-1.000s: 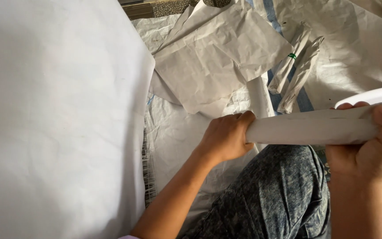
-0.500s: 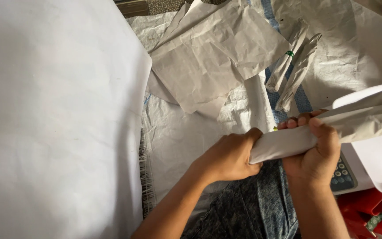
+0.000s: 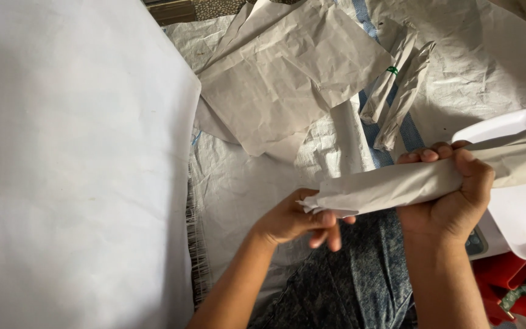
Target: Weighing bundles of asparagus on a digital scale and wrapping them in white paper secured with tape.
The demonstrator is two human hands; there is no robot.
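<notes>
Paper, rolled into a grey tube (image 3: 421, 180), now lies across my lap with my right hand (image 3: 452, 201) wrapped tight round its middle, while my left hand (image 3: 293, 219) has slid to pinching the near-left tip, so I judge the end is being tucked shut.

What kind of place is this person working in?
Probably a small, informal packing spot on the floor. Woven sacking covers the ground, loose paper sheets and finished paper rolls lie about, and a white scale sits beside the hands wrapping another roll.
</notes>
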